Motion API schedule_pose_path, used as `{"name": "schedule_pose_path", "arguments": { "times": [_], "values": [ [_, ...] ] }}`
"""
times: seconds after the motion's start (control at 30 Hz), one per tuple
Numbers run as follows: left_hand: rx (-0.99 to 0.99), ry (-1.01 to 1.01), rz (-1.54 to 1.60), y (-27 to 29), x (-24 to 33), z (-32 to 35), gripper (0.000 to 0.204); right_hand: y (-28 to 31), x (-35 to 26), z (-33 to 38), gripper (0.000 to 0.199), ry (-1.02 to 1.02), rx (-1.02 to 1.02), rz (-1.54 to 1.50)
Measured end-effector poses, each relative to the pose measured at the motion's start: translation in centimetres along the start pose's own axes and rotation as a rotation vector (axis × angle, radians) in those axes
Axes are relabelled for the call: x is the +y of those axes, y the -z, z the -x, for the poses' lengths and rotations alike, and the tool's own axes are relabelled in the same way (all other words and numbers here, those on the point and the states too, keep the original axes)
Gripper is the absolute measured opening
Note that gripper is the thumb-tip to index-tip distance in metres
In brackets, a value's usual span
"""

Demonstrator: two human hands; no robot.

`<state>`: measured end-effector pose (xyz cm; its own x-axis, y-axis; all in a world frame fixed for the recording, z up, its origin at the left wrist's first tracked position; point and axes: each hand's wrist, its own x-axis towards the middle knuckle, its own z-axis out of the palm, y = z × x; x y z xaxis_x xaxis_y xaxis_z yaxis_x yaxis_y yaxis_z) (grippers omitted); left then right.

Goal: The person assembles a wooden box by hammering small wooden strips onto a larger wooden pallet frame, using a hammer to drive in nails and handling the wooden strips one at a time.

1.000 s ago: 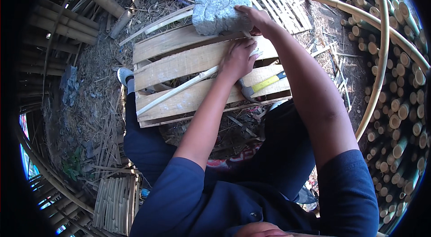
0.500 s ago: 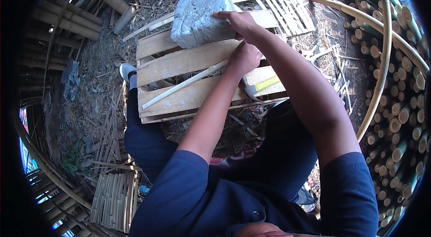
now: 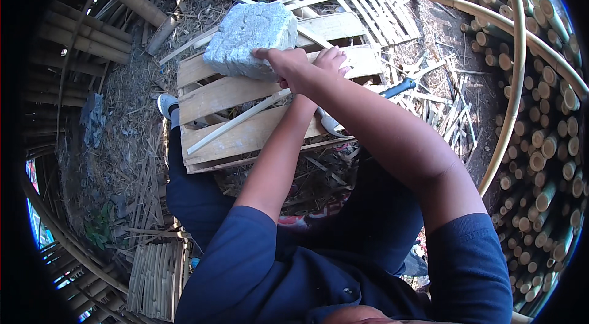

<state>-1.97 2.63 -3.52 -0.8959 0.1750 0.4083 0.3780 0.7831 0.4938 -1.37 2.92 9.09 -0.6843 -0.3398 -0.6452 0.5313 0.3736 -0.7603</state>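
Note:
A rough grey stone block (image 3: 248, 35) rests on a low pallet-like wooden slat platform (image 3: 227, 94). My right hand (image 3: 287, 68) grips the block's near right corner, one digit over its top face and the others at its side. Crossing beneath my right wrist, my left hand (image 3: 332, 60) has its fingers bent down at the slats. A pale bamboo strip (image 3: 236, 123) runs from the platform's near left corner to this hand, which seems closed on it; the wrist hides the contact. A claw hammer (image 3: 399, 88) lies partly under my right forearm, its head and dark grip showing.
Another thin strip (image 3: 314, 37) passes behind the block. A slatted bamboo panel (image 3: 374, 5) lies at the far right of the platform. Stacked bamboo poles (image 3: 540, 140) fill the right side, with a curved pole (image 3: 518, 78) before them. Split pieces (image 3: 156, 278) lie at lower left.
The block has shifted left and nearer with my right hand on it. My left hand has moved farther under the right wrist. The hammer's grip now shows; its yellow part is covered.

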Motion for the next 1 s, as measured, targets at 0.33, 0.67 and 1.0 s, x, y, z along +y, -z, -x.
{"name": "schedule_pose_path", "arguments": {
  "times": [0.33, 0.67, 1.0],
  "values": [
    [-0.052, 0.031, 0.044, 1.6, 1.7, -0.5, 0.032, -0.5, -1.0, 2.1, 0.058, 0.205, -0.149, 0.492],
    [0.089, -0.03, 0.09, 2.9, 3.7, -0.5, 0.043, 13.5, 0.4, -8.4, 0.044, 0.322, 0.299, 1.144],
    [0.123, 0.196, 0.218, 3.5, 3.4, 0.8, 0.024, 15.7, 1.6, -10.9, 0.053, 0.395, 0.227, 1.301]
  ]
}}
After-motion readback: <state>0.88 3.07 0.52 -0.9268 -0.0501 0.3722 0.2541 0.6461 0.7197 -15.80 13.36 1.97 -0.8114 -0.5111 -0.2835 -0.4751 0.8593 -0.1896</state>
